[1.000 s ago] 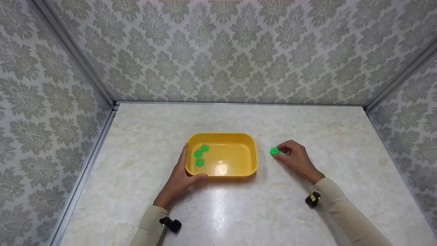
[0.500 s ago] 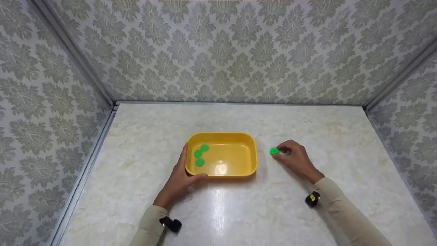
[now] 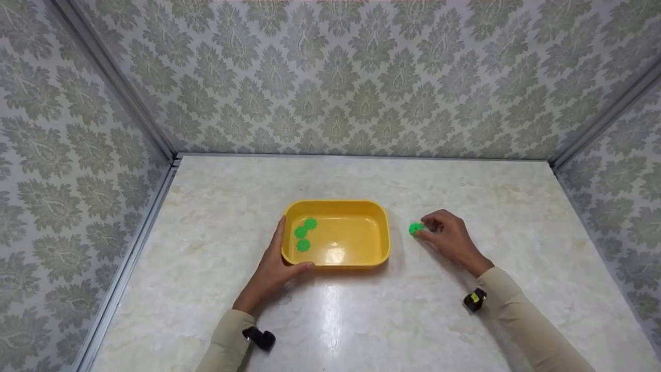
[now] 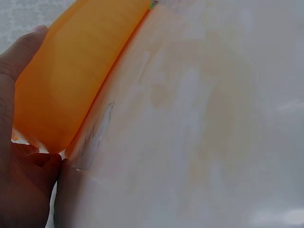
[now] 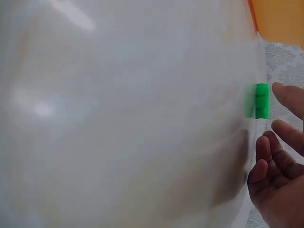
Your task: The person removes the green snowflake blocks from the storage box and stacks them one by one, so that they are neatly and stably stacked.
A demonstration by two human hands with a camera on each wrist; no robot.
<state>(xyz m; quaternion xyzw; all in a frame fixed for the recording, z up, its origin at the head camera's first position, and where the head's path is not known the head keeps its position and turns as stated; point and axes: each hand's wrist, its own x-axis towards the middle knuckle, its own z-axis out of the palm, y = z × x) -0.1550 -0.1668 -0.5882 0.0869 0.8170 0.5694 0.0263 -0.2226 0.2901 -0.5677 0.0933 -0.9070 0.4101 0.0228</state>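
Observation:
My left hand (image 3: 273,268) holds the left end of a yellow plastic tray (image 3: 361,259), thumb along its front wall and fingers at its left side. In the left wrist view the thumb lies against the outside of the orange-looking tray wall (image 4: 66,71). Inside the tray, 3 green scalloped discs (image 3: 303,245) lie near the left wall. Another green disc (image 3: 414,229) lies flat on the table right of the tray. My right hand (image 3: 448,236) hovers beside it, and the right wrist view shows thumb and forefinger spread, a small gap from the green disc (image 5: 262,101).
The pale marbled table (image 3: 206,196) is bounded by patterned wallpaper panels (image 3: 335,77) at the back and both sides, with grey metal edging. Each sleeve has a small black camera (image 3: 474,299) strapped at the wrist.
My right thumb and forefinger have let go of the green disc and drawn back slightly, leaving it on the table. The left hand and the tray stay in place.

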